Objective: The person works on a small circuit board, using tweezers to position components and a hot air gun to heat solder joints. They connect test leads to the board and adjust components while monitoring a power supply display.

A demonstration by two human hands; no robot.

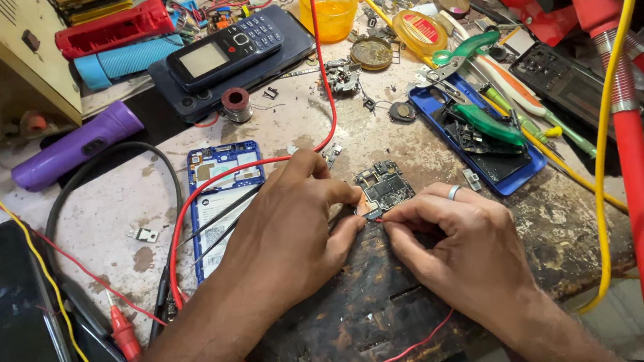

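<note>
A small dark phone circuit board (385, 185) lies on a scorched black wooden block (363, 308) at the bench's front. My left hand (292, 233) rests beside the board and pinches a thin black probe against the board's lower edge. My right hand (461, 243), a ring on one finger, pinches a thin red-tipped probe touching the same edge. Both hands' fingertips nearly meet there. A red wire (326, 89) runs down from above toward my left hand. An opened blue phone body (220, 200) lies just left of my left hand.
A keypad phone (226, 52) lies on a dark phone at the back. Also there: a purple torch (74, 147), a solder spool (236, 103), an orange cup (329, 8), green-handled tools on a blue phone shell (487, 141), a red stand with yellow cable (625, 142), a dark tablet (7, 321).
</note>
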